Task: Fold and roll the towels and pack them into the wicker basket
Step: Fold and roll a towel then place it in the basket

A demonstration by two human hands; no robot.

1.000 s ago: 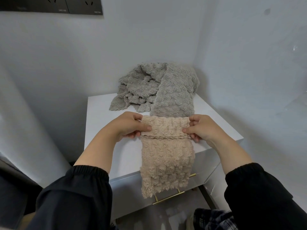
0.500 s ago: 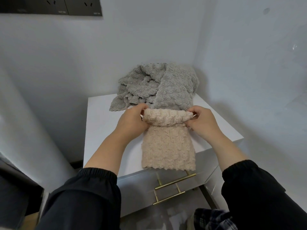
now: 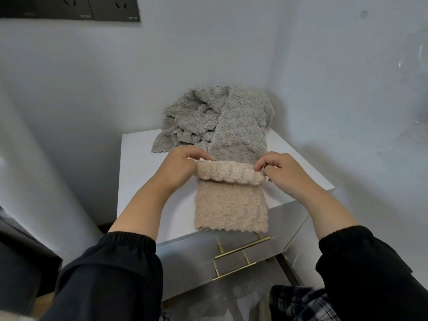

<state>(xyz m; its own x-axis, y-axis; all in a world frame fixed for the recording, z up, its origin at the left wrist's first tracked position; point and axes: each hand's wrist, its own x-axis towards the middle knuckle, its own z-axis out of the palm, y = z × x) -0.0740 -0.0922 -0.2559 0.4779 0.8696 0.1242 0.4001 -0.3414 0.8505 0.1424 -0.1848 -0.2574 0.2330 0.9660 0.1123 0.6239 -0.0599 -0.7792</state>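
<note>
Left grip [image 3: 178,166], right grip [image 3: 282,173] pinch beige towel [image 3: 231,205] roll ends; forearms extended.

A beige towel [image 3: 231,205] lies on the white cabinet top [image 3: 139,172], its far end rolled — the left hand [image 3: 178,167] and right hand [image 3: 281,172] pinch the roll's 2 ends. A crumpled grey towel [image 3: 217,121] sits just behind, against the wall — 2 brass drawer handles [image 3: 240,247] show below.

A white cabinet [image 3: 139,177] is set into a corner where two pale walls are joined. On its glossy drawer fronts an upper brass handle [image 3: 242,247] and a lower brass handle [image 3: 234,271] are mounted, one above the other. Dark socket panels [image 3: 69,8] are fixed to the wall at upper left. Plaid fabric [image 3: 301,302] is seen at the bottom edge.
</note>
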